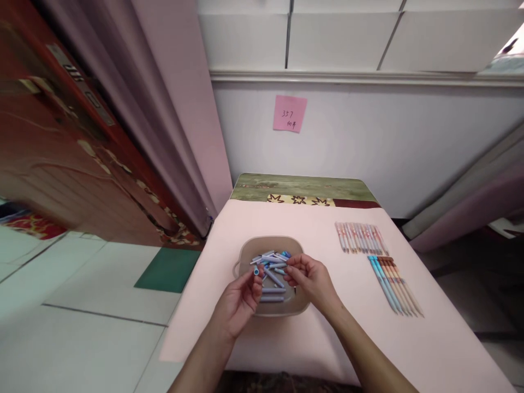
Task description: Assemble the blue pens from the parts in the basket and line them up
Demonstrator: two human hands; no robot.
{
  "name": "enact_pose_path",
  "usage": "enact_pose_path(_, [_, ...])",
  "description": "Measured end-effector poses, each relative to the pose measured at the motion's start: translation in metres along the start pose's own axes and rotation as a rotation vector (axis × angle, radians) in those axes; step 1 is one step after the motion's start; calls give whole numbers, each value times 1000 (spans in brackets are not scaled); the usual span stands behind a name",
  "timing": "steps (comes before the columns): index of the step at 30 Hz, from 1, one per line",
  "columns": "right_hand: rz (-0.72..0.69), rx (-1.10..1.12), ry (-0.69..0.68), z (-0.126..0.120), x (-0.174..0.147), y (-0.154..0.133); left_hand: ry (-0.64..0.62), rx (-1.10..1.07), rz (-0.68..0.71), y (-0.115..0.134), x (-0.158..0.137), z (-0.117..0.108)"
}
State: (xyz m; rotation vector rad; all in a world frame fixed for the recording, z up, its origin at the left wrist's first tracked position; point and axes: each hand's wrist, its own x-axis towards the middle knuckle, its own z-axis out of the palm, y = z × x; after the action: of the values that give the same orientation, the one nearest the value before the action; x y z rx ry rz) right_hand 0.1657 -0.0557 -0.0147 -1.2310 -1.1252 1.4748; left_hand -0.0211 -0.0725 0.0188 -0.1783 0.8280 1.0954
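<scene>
A beige basin (272, 238) with a loop handle at its left side stands on a pale pink cover (204, 322) spread over a table, whose far end is a bare green painted strip (303, 185). In the basin lies a loose jumble of slim lavender tubes (274, 278) mixed with blue bits. To the right, two neat groups of pens rest on the cover: a row of pale, reddish-patterned pens (360, 238) and, just nearer, a fan of blue and brown-topped pens (395, 286). A red-brown door (82, 180) and a mauve curtain (155, 109) fill the left side, with a green mat (166, 270) on the tiled floor. Both hands reach over the basin, so they hide parts of its rim and some of the contents.

The left hand (241, 300) is curled, thumb and fingers pinching a short blue tube (256, 270) upright over the jumble (its round open end faces the viewer). The right hand (313, 278) is half closed, its thumb and fingertips brought together on a light-blue piece (280, 271) pointing left, above the basin's contents.

A pink note (290, 113) on the wall (347, 136) bears a handwritten "357"; the characters beneath are too small to read surely.
</scene>
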Motion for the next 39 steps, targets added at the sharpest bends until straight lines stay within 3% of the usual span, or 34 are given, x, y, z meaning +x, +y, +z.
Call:
enact_pose_path(3, [-73,-190,21,-8,0,-1,-37,23,29,7,-1,0])
enact_pose_path(7, [-210,-724,93,-13,-2,-8,-53,24,144,23,-4,0])
enact_pose_path(11, [-182,-1223,-31,-1,0,-13,-41,19,193,30,-5,-3])
enact_pose_path(13, [-142,-1358,-107,7,4,-13,-31,20,187,29,-5,-4])
enact_pose_path(21, [-135,-1502,-246,30,35,3,-36,48,181,23,-6,-6])
enact_pose_path(27, [-168,-1570,-307,35,46,10,-39,37,175,25,-5,-9])
enact_pose_path(39, [-152,-1539,-299,34,51,14,-44,28,161,25,0,-12])
